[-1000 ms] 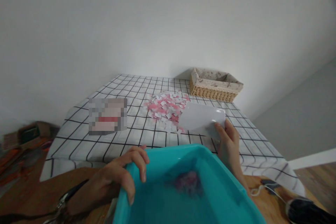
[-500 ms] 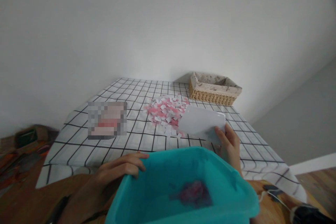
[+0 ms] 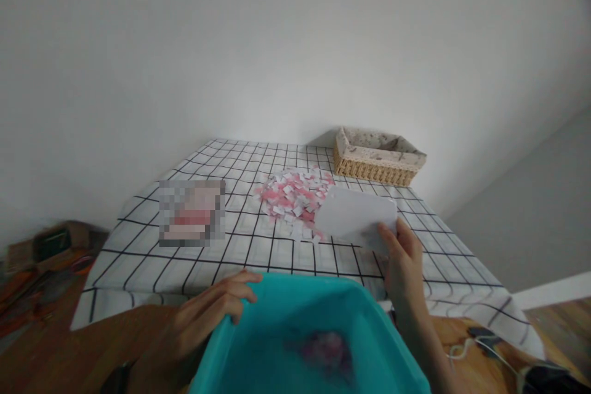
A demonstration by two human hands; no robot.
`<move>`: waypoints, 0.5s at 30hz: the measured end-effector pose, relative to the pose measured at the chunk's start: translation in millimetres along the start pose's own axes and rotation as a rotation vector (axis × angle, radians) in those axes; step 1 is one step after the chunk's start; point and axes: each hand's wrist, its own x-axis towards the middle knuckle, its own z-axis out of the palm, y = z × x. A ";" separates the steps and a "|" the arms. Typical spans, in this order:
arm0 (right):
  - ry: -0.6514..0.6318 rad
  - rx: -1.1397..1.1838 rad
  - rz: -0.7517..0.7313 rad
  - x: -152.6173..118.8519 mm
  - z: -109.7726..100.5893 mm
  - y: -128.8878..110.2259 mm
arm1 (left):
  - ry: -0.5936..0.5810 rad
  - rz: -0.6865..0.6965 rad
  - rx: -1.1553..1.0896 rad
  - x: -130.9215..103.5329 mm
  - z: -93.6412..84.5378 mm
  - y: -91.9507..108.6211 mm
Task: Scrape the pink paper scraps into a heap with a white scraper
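My left hand [image 3: 217, 308] is closed over the far left corner of a teal plastic bin [image 3: 305, 295], fingers hooked across its rim. Inside the bin lies a blurred pink-purple clump [image 3: 327, 354] that I cannot make out clearly. In my right hand [image 3: 404, 252] is a stiff white sheet [image 3: 353, 215], pinched at its right end with the thumb on top. The sheet's left edge meets the near right side of a pile of small pink and white paper scraps [image 3: 293, 194] on the checked tablecloth [image 3: 258, 252].
A wicker basket [image 3: 373, 169] with a patterned cloth lining stands at the table's back right, near the wall. On the left lies a pixelated object [image 3: 191, 215]. A white cord [image 3: 459, 351] and dark items are on the wooden surface at lower right.
The bin has dropped lower and shifted slightly left, away from the table edge, with my left hand still on its rim. My right hand and the white sheet have hardly moved.
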 end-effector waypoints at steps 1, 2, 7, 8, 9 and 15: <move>0.006 0.002 -0.003 0.0 0.1 0.3 | -0.005 -0.005 0.000 0.9 -0.3 0.3; 0.012 0.002 -0.004 0.0 0.0 0.8 | -0.001 0.000 -0.002 2.1 -0.2 0.5; 0.014 -0.001 0.002 0.2 -0.8 2.6 | 0.087 0.068 -0.047 7.5 5.2 -0.1; 0.013 0.001 0.005 0.4 -0.8 2.6 | 0.095 0.075 -0.052 8.0 6.3 -0.4; 0.012 0.005 0.008 0.6 -0.7 2.5 | 0.100 0.080 -0.055 8.1 7.0 -0.7; 0.038 0.006 0.010 1.5 -0.5 3.5 | 0.105 0.095 -0.020 5.3 9.0 1.8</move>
